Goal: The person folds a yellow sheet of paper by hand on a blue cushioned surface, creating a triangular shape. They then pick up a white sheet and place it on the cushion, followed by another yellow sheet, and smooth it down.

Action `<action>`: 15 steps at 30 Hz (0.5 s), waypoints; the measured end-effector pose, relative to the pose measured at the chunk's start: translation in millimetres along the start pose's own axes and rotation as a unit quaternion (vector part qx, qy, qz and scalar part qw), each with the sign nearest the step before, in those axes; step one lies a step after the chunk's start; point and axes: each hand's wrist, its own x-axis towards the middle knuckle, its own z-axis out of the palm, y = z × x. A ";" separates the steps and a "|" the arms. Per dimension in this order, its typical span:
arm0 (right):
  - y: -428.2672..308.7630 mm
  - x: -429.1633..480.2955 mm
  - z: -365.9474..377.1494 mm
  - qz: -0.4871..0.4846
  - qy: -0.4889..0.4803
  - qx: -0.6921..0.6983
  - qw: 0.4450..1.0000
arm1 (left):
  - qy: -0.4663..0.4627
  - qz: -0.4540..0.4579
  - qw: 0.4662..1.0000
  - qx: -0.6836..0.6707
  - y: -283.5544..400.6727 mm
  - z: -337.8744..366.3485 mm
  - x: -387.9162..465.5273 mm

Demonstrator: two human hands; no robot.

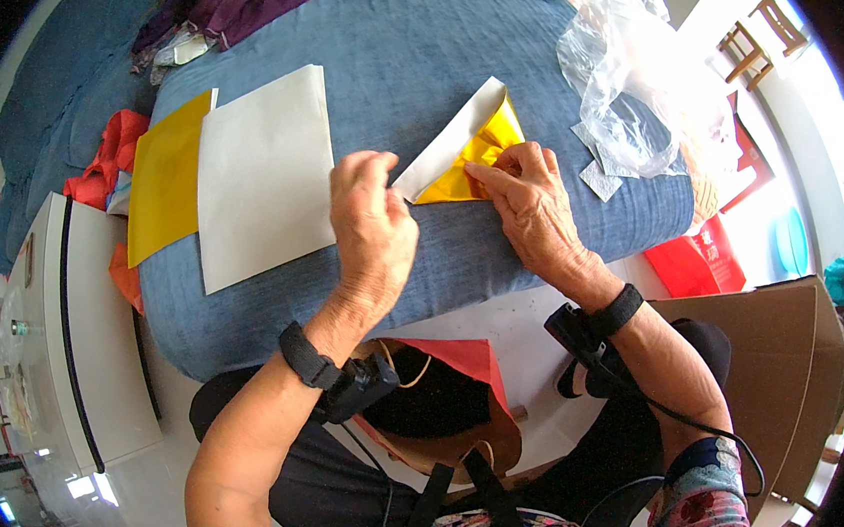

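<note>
A sheet of gold foil paper with a pale back (470, 147) lies folded on the blue cloth surface, its gold face creased. My right hand (536, 206) grips the gold part near its right side between thumb and fingers. Close by the sheet's left corner, my left hand (372, 229) is slightly blurred with its fingers curled. Whether it touches that corner is hidden. Left of this hand lies a white sheet or stack (267, 182), partly over gold paper (170, 174).
A clear plastic bag (619, 77) and small grey pieces (600, 180) lie at the right. Purple cloth (264, 1) is bunched at the back. Below the padded edge stands a red paper bag (504, 399); a cardboard box (738, 351) is at the right, a white cabinet (98, 348) at the left.
</note>
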 end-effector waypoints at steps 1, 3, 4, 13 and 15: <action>-0.1 0.6 0.4 0.000 0.008 0.005 1.000 | -0.007 0.045 0.999 0.028 4.8 0.4 -2.1; 0.0 1.8 0.3 0.001 0.014 0.005 1.000 | -0.039 0.113 0.992 0.047 15.6 2.9 -8.4; 0.0 2.3 0.1 0.007 0.014 0.007 1.000 | -0.052 0.144 0.986 0.060 18.2 4.7 -8.2; -0.1 3.5 -1.8 0.006 0.013 0.015 1.000 | -0.058 0.044 0.993 0.092 10.4 2.2 -1.5; -0.1 3.6 -1.4 0.009 0.009 0.016 1.000 | -0.064 0.077 0.992 0.080 10.8 1.0 -3.0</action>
